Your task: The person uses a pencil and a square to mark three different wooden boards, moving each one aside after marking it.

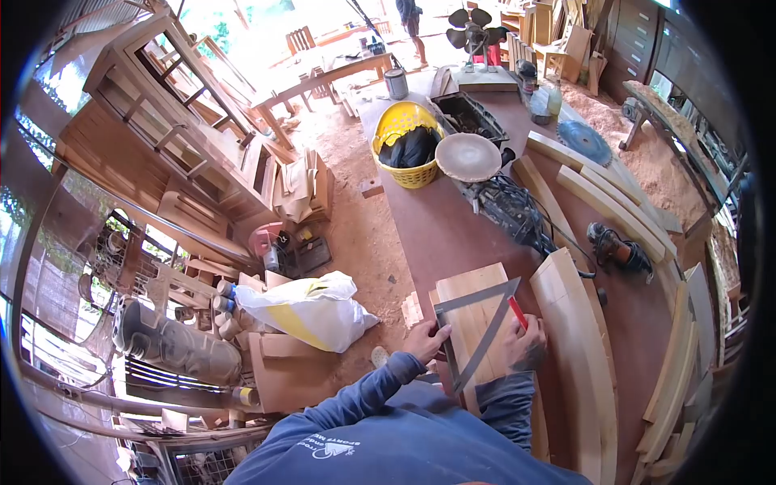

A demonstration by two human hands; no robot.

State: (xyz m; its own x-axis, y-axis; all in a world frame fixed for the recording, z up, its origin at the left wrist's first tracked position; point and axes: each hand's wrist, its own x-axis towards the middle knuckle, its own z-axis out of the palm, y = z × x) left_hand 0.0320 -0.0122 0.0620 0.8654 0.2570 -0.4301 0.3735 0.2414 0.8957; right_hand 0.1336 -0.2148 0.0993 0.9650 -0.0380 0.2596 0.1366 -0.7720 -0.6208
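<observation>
Head: red pencil (517,314) in right hand (527,343).

A grey set square (487,338) is laid across a pale wooden board (470,325); a tilted red pencil (517,313) is held near its corner.

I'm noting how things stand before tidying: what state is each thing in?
Board: lying on the bench
Triangle: flat on the board
Left hand: gripping the triangle's side
Right hand: holding the pencil
Pencil: beside the triangle
Basket: open-topped, dark stuff inside
Saw blade: lying flat, unmounted
Can: upright
Fan: upright, blades seemingly still
Sack: slumped, creased
</observation>
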